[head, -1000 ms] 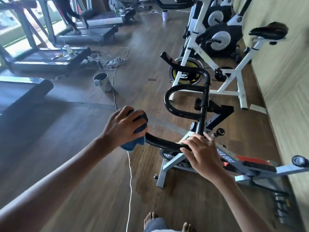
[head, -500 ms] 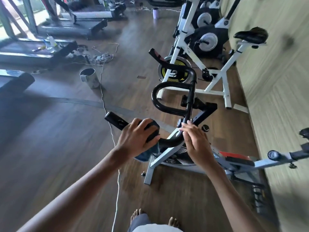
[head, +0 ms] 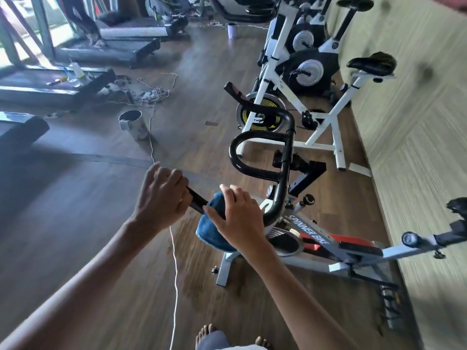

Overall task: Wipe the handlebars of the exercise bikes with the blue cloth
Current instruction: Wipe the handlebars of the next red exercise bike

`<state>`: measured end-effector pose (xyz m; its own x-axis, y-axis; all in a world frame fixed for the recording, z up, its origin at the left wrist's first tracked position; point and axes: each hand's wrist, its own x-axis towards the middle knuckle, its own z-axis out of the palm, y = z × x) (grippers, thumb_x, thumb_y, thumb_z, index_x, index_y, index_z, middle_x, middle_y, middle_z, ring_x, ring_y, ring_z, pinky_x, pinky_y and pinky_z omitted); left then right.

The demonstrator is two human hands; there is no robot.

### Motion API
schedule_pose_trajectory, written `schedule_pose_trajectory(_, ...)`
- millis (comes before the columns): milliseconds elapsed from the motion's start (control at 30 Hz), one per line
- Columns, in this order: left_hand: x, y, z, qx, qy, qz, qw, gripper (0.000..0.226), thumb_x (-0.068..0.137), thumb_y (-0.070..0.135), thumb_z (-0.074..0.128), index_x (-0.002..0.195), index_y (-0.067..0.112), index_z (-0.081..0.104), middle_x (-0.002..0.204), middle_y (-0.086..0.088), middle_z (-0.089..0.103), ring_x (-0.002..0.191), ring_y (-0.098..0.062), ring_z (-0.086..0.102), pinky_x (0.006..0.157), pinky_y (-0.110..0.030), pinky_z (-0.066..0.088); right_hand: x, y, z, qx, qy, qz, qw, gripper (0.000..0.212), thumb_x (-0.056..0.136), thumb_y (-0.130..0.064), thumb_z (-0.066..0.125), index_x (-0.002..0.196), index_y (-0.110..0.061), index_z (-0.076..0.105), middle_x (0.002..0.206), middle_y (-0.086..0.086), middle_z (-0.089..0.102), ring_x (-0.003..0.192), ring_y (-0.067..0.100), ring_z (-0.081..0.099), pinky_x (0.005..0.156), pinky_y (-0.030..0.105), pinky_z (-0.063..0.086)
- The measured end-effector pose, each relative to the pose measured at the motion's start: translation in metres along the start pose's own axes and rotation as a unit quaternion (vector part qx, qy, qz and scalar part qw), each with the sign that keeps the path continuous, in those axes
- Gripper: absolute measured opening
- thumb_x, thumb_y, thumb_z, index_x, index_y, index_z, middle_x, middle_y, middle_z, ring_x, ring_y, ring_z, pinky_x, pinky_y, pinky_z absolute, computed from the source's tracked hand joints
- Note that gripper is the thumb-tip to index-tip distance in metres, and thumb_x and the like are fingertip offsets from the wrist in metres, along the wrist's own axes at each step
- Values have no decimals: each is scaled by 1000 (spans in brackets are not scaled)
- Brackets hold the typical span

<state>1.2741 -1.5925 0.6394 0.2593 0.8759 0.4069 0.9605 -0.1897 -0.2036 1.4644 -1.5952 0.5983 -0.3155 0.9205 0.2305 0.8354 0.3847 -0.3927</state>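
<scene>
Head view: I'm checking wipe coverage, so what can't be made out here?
Tip of the handlebar: head view, wrapped by the left hand.
Bar under the blue cloth: head view, covered by cloth and right hand.
Saddle of the spinner bike: head view, cut off by the right edge.

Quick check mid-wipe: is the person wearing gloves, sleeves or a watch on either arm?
No. Left hand and right hand are ungloved; left forearm and right forearm are bare to the frame edge: no sleeves, watch or bands visible.
</scene>
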Motion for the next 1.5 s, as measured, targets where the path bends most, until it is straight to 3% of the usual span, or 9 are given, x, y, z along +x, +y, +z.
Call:
schedule_pose_trajectory(133, -2, -1, 7, 4, 10, 9, 1000, 24, 83, 27, 45, 75, 10, 61, 78, -7, 58, 71, -30, 49, 75, -41, 37, -14, 19, -2, -66, 82, -45, 993, 56, 82, -62, 46, 116, -18, 56, 111, 4, 65, 92, 21, 65, 79, 36, 50)
schedule_pose_trajectory(333, -2, 6, 8, -70, 41, -35, 996, 26, 83, 21, 41, 70, 7, 59, 73, -6, 55, 69, -28, 45, 73, -41, 38, -38, 66, -16, -71, 102, -90, 988, 48, 85, -50, 51, 119, -16, 54, 123, 7, 61, 107, 23, 61, 94, 40, 49)
schedule_pose_trajectory(533, -2, 7, 7, -67, 32, -47, 996, 27, 82, 22, 41, 70, 8, 59, 73, -6, 56, 69, -29, 46, 72, -41, 39, -4, 14, -4, 133, 126, -20, 983, 45, 92, -43, 47, 123, -10, 47, 123, 10, 58, 112, 25, 57, 97, 42, 48)
schedule_pose_trajectory(700, -3, 7, 7, -74, 26, -52, 996, 25, 82, 22, 42, 70, 9, 59, 73, -5, 55, 70, -29, 46, 73, -41, 38, -12, 3, 11, -42, 60, -39, 997, 62, 92, -57, 40, 138, -15, 42, 143, 16, 47, 124, 27, 54, 100, 40, 44)
schedule_pose_trajectory(833, -3, 9, 6, -80, 27, -56, 995, 25, 82, 22, 41, 71, 8, 59, 74, -5, 55, 71, -30, 47, 74, -42, 39, -34, 24, 10, -101, 79, -73, 989, 67, 90, -58, 43, 142, -15, 38, 146, 19, 43, 129, 30, 50, 104, 45, 43)
schedule_pose_trajectory(1100, -2, 13, 8, -91, 51, -83, 991, 21, 81, 17, 44, 67, 9, 58, 70, -3, 54, 69, -25, 44, 76, -36, 35, -53, 49, -2, -87, 130, -42, 987, 62, 76, -48, 66, 123, -11, 47, 130, 20, 56, 117, 31, 58, 98, 45, 48)
schedule_pose_trajectory(1233, -2, 13, 7, -91, 43, -88, 991, 24, 81, 19, 42, 67, 8, 58, 71, -3, 54, 69, -26, 44, 74, -40, 40, -25, 15, 7, -102, 82, -27, 991, 77, 76, -57, 58, 138, -15, 39, 141, 23, 45, 117, 31, 57, 94, 41, 51)
schedule_pose_trajectory(1367, -3, 13, 6, -74, 32, -76, 994, 25, 82, 20, 43, 70, 8, 61, 73, -4, 57, 72, -29, 47, 75, -40, 38, -15, 12, 7, -131, 57, -36, 989, 65, 79, -66, 55, 127, -23, 48, 131, 13, 57, 96, 25, 66, 76, 36, 55)
schedule_pose_trajectory(1500, -4, 13, 7, -73, 40, -78, 993, 24, 82, 19, 43, 70, 9, 61, 73, -3, 55, 72, -27, 46, 76, -38, 35, -36, 53, -14, -138, 59, -86, 985, 65, 77, -61, 60, 128, -22, 48, 123, 6, 59, 100, 23, 64, 89, 38, 49)
